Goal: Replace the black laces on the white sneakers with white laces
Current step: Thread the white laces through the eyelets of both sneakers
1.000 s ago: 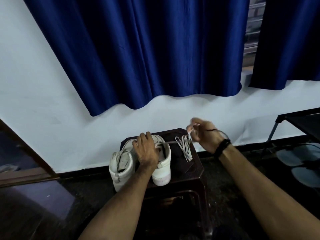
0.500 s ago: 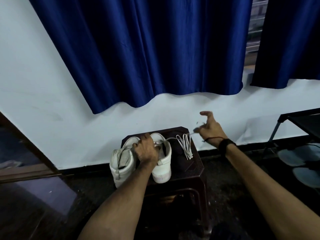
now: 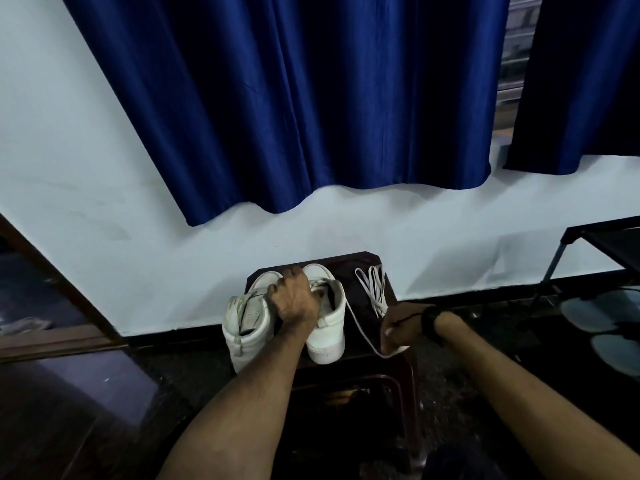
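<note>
dark stool (image 3: 393,308) under blue curtain (image 3: 311,98) | left hand (image 3: 294,301) grips right sneaker (image 3: 327,327), steadying it | right hand (image 3: 401,329) pinches white lace (image 3: 360,329), pulling slack through eyelets | spare lace (image 3: 375,285) beside sneaker

The sneakers (image 3: 325,327) look like smooth, matt white leather. The flat woven lace (image 3: 360,327) is white cloth. The stool (image 3: 391,372) under them shows glossy dark plastic. The curtain (image 3: 311,98) is satiny blue cloth, and the floor (image 3: 104,393) is polished and reflective.
</note>
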`<act>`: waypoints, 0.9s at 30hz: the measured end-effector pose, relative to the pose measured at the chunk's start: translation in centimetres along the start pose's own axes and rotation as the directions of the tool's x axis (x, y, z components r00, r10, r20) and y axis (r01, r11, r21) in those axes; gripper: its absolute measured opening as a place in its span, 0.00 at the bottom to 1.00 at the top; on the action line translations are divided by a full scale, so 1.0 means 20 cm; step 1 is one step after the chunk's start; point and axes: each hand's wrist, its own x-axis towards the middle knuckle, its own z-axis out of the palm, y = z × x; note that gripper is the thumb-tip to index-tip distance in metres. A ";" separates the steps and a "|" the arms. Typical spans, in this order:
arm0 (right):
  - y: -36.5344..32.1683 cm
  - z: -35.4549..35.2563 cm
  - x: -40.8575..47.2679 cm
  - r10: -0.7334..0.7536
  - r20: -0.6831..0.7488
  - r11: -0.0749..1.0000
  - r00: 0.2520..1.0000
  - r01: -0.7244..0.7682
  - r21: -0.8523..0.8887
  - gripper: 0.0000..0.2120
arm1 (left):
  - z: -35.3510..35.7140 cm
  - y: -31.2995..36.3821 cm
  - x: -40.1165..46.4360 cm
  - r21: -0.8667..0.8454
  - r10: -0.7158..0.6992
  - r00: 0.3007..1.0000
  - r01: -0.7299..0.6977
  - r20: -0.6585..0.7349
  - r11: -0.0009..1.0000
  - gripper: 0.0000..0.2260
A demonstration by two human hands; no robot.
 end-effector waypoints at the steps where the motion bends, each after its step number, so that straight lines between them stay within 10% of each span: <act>1: -0.03 -0.01 -0.01 0.009 -0.029 0.995 1.000 -0.012 -0.096 0.11 | 0.00 0.00 0.00 -0.001 -0.001 1.000 0.001 -0.003 1.000 0.28; 7: -0.15 -0.05 0.19 0.132 -0.520 0.991 0.844 -0.121 0.055 0.12 | -0.01 0.00 -0.02 -0.003 -0.014 1.000 0.013 -0.016 1.000 0.27; 17: -0.13 0.06 0.40 0.218 -0.536 0.905 0.816 0.036 0.423 0.04 | 0.01 0.00 0.00 0.001 -0.023 1.000 0.023 -0.018 1.000 0.28; 21: -0.06 -0.02 0.31 0.228 -0.608 0.672 0.760 0.329 0.663 0.08 | 0.02 0.00 0.00 0.018 -0.042 0.999 0.042 -0.005 0.999 0.28; 27: -0.11 0.02 0.23 0.112 -0.500 0.549 0.859 0.366 0.751 0.11 | 0.01 0.00 -0.01 0.022 -0.051 0.999 0.051 0.002 0.998 0.28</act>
